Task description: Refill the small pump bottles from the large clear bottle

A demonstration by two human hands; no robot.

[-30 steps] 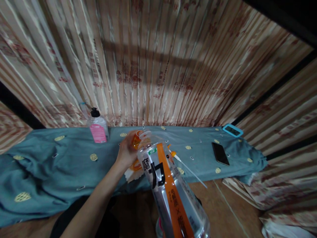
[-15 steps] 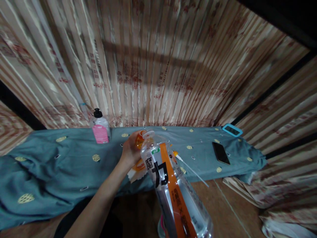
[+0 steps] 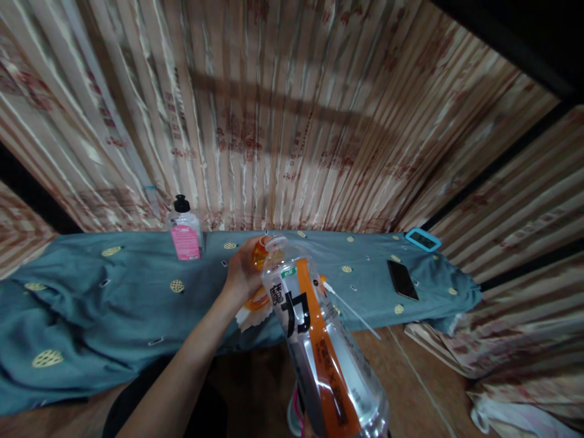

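The large clear bottle (image 3: 319, 340) with the orange label stands tilted in the foreground, its open neck leaning toward the blue cloth (image 3: 114, 304) spread over the surface. The left hand (image 3: 244, 274) sits just beside that neck, its grip curled around an orange cap (image 3: 259, 255) which touches the bottle's mouth. Below the hand, against the bottle's shoulder, an orange-and-white wrapper (image 3: 253, 307) lies on the cloth's front edge. The right hand is out of view, so what carries the bottle's base cannot be told. Left of the bottle stands a small bottle with a pink label (image 3: 185, 231); to the bottle's right lie a thin white stick (image 3: 351, 310) and a dark phone (image 3: 402, 280).
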